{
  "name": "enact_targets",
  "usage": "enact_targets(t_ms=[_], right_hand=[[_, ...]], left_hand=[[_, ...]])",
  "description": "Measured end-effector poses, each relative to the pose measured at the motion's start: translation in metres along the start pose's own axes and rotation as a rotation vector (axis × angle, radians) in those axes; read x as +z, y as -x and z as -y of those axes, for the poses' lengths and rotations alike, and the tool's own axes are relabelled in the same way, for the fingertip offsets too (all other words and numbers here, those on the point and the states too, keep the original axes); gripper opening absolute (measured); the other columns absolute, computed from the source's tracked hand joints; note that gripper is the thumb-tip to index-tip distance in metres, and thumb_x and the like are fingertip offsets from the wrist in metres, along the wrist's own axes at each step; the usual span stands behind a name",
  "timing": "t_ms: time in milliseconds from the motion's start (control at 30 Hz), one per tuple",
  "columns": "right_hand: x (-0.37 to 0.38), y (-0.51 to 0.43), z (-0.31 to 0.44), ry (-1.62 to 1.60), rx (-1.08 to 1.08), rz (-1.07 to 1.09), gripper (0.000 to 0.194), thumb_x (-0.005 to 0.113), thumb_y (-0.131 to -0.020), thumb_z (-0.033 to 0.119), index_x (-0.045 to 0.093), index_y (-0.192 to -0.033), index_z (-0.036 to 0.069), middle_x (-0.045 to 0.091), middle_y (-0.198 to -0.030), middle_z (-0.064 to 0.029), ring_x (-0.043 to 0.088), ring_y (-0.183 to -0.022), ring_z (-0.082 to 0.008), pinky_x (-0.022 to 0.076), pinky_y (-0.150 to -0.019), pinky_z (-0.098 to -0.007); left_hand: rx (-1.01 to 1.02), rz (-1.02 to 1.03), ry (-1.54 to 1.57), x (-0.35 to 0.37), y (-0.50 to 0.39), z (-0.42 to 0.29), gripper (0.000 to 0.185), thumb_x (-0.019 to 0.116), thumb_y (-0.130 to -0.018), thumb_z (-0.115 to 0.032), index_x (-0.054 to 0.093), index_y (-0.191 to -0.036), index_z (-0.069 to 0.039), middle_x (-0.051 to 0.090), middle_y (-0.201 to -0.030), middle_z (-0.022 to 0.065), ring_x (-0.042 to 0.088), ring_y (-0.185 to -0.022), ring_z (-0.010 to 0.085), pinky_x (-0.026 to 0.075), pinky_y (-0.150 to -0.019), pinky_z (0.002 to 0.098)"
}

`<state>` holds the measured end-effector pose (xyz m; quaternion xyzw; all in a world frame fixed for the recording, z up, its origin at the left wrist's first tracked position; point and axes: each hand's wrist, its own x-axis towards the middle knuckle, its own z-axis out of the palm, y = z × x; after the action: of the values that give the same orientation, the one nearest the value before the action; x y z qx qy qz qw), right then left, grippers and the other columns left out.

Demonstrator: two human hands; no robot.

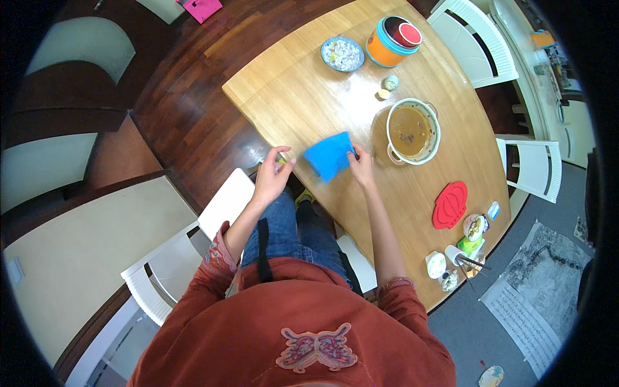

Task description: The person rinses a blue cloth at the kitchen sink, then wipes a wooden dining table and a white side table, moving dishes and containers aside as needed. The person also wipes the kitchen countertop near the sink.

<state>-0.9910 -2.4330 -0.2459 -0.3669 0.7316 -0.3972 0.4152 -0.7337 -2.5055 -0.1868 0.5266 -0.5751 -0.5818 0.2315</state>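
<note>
A folded blue cloth (pixel 330 154) hangs by its right corner from my right hand (pixel 362 167), whose thumb and fingers pinch it. It is over the left edge of the wooden table (pixel 309 111); whether it touches the wood I cannot tell. My left hand (pixel 273 178) is just beyond that edge, fingers apart and curled, apparently holding nothing. To the right of the cloth stands a two-handled pot (pixel 413 131) with brown broth and a few dark lumps in it. A small pale green round object (pixel 391 82) and a cream-coloured piece (pixel 383 94) lie above the pot.
At the far end are a bowl of rice (pixel 342 54) and an orange-and-teal container (pixel 387 46). A red trivet (pixel 450 205) lies at right, near a small bowl of food (pixel 474 227) and a white cup (pixel 453 254) holding dark sticks. White chairs (pixel 476 43) surround the table.
</note>
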Motion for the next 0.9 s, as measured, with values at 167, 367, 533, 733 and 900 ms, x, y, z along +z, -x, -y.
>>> enact_targets(t_ms=[167,367,533,733,900], right_hand=[[0.045,0.012,-0.017,0.387,-0.213,-0.579,0.046,0.057,-0.085,0.003,0.052,-0.13,-0.001,0.048,-0.138,-0.0232,0.043,-0.13,-0.038,0.0323,-0.111,-0.0472],[0.13,-0.03,-0.002,0.623,0.148,-0.611,0.073,0.045,-0.096,0.038,0.02,-0.152,-0.002,0.013,-0.161,-0.021,0.008,-0.149,-0.0392,0.005,-0.118,-0.0569],[0.11,-0.077,-0.01,0.92,0.115,-0.589,0.076,0.044,-0.095,0.048,0.024,-0.153,0.003,0.015,-0.161,-0.0196,0.01,-0.149,-0.0378,0.0056,-0.117,-0.0586],[0.122,-0.075,0.014,0.907,0.19,-0.694,0.076,0.047,-0.096,0.048,0.023,-0.153,0.004,0.01,-0.157,-0.0322,0.008,-0.148,-0.0436,0.0042,-0.113,-0.0667],[0.197,-0.103,0.045,0.849,0.479,-0.821,0.074,0.045,-0.097,0.044,0.021,-0.154,0.003,0.012,-0.158,-0.0305,0.007,-0.149,-0.0418,0.0046,-0.115,-0.0618]], left_hand=[[-0.068,-0.036,-0.027,-0.01,0.03,0.017,0.027,0.064,-0.093,-0.014,0.056,-0.118,-0.007,0.048,-0.053,-0.0014,0.041,-0.05,0.0057,0.031,-0.048,0.0262],[-0.188,-0.056,-0.137,-0.049,0.049,0.025,0.028,0.062,-0.093,-0.009,0.055,-0.12,-0.006,0.044,-0.053,-0.0028,0.038,-0.052,0.0042,0.03,-0.049,0.0243],[-0.242,-0.224,-0.057,-0.119,0.053,0.049,0.031,0.061,-0.094,-0.009,0.054,-0.124,-0.007,0.052,-0.059,-0.0027,0.041,-0.055,0.0036,0.03,-0.05,0.023],[-0.356,-0.33,-0.12,-0.217,0.033,0.08,0.025,0.061,-0.093,-0.007,0.059,-0.117,-0.005,0.051,-0.066,-0.0064,0.038,-0.056,0.002,0.03,-0.051,0.0207],[-0.389,-0.204,-0.09,-0.284,-0.094,0.083,0.026,0.062,-0.093,-0.007,0.059,-0.119,-0.004,0.049,-0.063,-0.0082,0.036,-0.054,0.0003,0.027,-0.049,0.0207]])
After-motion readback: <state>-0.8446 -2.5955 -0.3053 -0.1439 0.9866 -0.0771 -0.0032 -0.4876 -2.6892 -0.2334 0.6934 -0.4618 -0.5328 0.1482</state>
